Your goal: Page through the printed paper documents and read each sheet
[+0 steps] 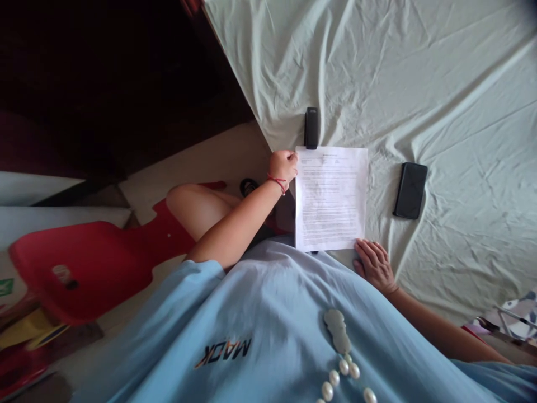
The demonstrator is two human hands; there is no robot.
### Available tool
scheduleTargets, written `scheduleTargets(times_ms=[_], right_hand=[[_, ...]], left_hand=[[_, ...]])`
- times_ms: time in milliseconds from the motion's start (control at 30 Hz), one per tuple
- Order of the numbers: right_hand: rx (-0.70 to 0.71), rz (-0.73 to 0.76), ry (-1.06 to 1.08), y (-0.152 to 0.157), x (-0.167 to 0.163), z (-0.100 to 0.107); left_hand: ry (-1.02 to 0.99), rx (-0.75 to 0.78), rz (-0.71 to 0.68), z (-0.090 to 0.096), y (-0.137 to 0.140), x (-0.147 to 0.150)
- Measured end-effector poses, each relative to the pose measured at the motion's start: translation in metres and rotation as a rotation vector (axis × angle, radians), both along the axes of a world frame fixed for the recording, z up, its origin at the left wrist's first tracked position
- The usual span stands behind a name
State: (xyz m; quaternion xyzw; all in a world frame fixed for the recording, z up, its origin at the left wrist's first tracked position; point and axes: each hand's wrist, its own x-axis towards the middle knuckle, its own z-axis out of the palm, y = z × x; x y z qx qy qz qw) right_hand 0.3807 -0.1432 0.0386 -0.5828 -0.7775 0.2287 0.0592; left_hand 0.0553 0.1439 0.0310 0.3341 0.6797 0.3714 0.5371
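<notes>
Into the head view, straight to the paperwork: grips the white printed sheet (331, 201) by its left edge, close to the far left corner, with the left hand (284, 168) curled narrow and tight. Wears a red bracelet (277, 182) on that same wrist. Down at the near right corner, rests the right hand (375, 266) low, with fingers stretched out side by side, with the thumb a little apart, and with fingertips touching the paper. Has the sheet print side up at the left border of the worktop (453, 101), just in front of the blue shirt (268, 313), with text too small to read. And look at the far side: spot the black stapler-like object (311, 128), lengthwise and right up by the paper's far edge, near the left corner; cannot tell whether touching. Out to the right, well apart from the sheet, see the black phone (411, 191) lying flat on wrinkled pale cloth. Over on the left, off the worktop, catch the red chair (92, 263), partly behind a bare leg (201, 207). Nearest of all, note the pale pendant (337, 330) on pearl beads (334, 378).
</notes>
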Motion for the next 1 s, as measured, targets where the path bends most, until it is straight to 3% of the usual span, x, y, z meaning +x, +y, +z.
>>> scheduleTargets(times_ms=[167,233,1000], right_hand=[[0.319,0.166,-0.042,-0.002,0.002,-0.008],[0.384,0.208,-0.070,-0.001,0.000,-0.009],[0.395,0.225,-0.084,0.001,-0.004,-0.004]], left_hand=[[-0.029,-0.014,0.020,0.004,0.000,0.001],[-0.033,-0.023,0.025,0.005,0.001,0.001],[-0.025,-0.043,0.036,0.011,0.000,0.001]])
